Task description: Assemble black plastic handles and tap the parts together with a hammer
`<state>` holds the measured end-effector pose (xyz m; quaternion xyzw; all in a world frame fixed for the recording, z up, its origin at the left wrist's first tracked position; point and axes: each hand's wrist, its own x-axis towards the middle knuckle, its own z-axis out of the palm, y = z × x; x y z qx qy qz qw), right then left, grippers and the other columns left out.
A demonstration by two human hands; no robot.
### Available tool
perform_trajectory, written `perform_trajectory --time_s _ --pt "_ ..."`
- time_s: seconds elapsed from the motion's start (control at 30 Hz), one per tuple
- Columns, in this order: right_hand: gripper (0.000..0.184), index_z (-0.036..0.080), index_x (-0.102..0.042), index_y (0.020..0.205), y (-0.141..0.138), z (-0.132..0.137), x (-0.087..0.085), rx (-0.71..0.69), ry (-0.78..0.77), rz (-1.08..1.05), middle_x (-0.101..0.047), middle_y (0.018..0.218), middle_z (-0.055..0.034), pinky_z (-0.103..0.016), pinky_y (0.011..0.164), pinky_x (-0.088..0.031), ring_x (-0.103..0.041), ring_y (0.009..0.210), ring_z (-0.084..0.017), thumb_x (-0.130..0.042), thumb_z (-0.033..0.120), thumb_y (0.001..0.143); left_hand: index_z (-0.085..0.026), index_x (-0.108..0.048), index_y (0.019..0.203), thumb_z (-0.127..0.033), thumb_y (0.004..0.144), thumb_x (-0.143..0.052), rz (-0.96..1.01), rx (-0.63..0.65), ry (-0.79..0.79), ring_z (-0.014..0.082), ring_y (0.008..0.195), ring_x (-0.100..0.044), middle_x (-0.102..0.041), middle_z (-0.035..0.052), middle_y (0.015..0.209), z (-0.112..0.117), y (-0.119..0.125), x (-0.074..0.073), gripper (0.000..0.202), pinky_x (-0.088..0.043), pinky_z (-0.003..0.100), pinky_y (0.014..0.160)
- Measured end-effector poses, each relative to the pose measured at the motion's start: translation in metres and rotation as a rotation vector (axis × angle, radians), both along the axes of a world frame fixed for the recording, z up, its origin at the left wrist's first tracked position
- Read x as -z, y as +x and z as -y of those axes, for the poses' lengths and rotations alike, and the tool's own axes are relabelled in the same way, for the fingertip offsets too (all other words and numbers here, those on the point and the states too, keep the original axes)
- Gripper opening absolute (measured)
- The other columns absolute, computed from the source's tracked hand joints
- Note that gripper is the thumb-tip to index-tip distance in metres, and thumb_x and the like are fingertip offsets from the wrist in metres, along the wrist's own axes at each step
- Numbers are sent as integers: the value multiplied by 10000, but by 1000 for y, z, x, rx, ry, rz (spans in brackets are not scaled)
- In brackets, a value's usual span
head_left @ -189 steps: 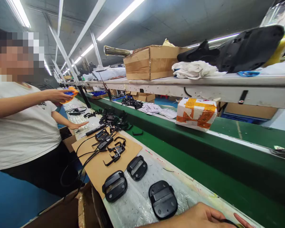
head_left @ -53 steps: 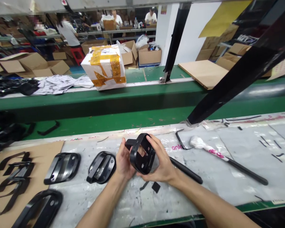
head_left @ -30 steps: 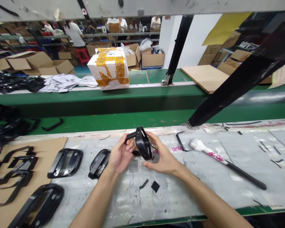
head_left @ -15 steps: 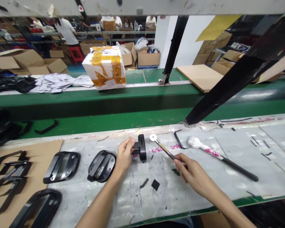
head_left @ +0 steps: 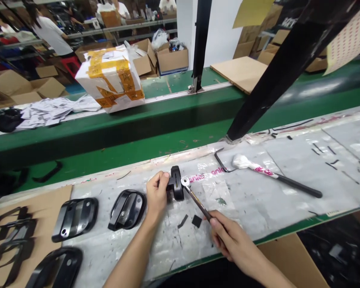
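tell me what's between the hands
In the head view, the disc-tipped tool in the right hand reaches the black part in the left hand; a black square and strip lie below.

This is a factory assembly floor. Just ahead of the left hand (head_left: 157,199) and right hand (head_left: 230,237) runs a long green conveyor line (head_left: 87,147), and both hands work over a plastic-covered bench (head_left: 327,176) beside it. Left of the hands, rows of matching black plastic parts (head_left: 75,219) lie on a cardboard sheet (head_left: 42,212). Far beyond the hands, other workers (head_left: 49,34) stand among open cardboard boxes (head_left: 172,60), and a taped parcel (head_left: 109,78) sits on the line.
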<state>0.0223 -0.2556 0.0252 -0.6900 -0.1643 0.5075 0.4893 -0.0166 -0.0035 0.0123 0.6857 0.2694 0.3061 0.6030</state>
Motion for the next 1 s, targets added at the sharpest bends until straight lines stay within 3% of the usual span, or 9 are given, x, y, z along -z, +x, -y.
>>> perform_trajectory --time_s 0.1,0.17,0.3,0.43,0.57,0.63,0.73,0.83,1.0 --pt "570 252 -545 1242 6 -1 -1 -34 -26 39 -435 652 70 -195 406 -300 -382 452 -98 -349 754 1056 -236 -305 645 -504 961 -610 20 -10 -43 128 588 -228 -236 -56 642 1 1 5 515 -201 291 557" --pt "549 241 -560 1221 11 0 -3 -22 -17 68 -363 644 76 -193 417 -270 -333 494 -103 -389 736 1057 -232 -321 640 -504 956 -618 32 -32 -46 125 586 -241 -254 -54 641 3 1 7 512 -203 290 555" --pt "513 221 -546 1160 7 6 -11 97 78 81 -277 636 89 -213 433 -241 -269 517 -111 -408 706 1067 -223 -358 625 -512 961 -597 25 -82 -25 123 586 -270 -283 -49 631 7 1 6 504 -218 288 556" --pt "494 242 -484 1223 -13 8 -6 281 202 178 -322 669 76 -231 473 -283 -300 535 -127 -342 693 1082 -223 -367 616 -509 957 -585 8 -112 6 124 578 -286 -295 -46 617 12 2 3 496 -225 287 548" --pt "514 248 -554 1121 -19 2 5 124 25 198 -416 670 44 -242 511 -328 -420 583 -153 -379 727 1059 -233 -336 614 -504 959 -586 9 -139 31 125 564 -282 -281 -50 608 18 1 0 505 -235 285 536" --pt "542 239 -577 1063 -15 0 1 64 -17 153 -398 649 49 -238 489 -303 -388 549 -139 -394 749 1044 -236 -330 617 -497 965 -575 9 -142 45 125 560 -279 -276 -52 609 19 0 0 500 -236 285 532" --pt "553 244 -531 1170 -13 1 -11 217 57 59 -328 645 84 -229 446 -241 -272 489 -109 -405 765 1033 -238 -327 624 -478 977 -555 17 -142 50 127 562 -271 -270 -52 614 20 0 0 484 -234 285 530" --pt "571 255 -473 1282 -19 3 -16 393 126 73 -334 667 87 -226 456 -268 -265 508 -113 -383 764 1039 -242 -303 628 -463 981 -555 28 -132 49 128 565 -268 -261 -52 617 20 0 0 487 -235 285 530" --pt "582 240 -613 1121 -21 1 1 135 -26 78 -397 668 47 -225 455 -295 -386 564 -136 -471 790 996 -231 -338 615 -448 944 -608 34 -141 0 123 565 -288 -285 -51 614 19 2 2 477 -244 278 537"
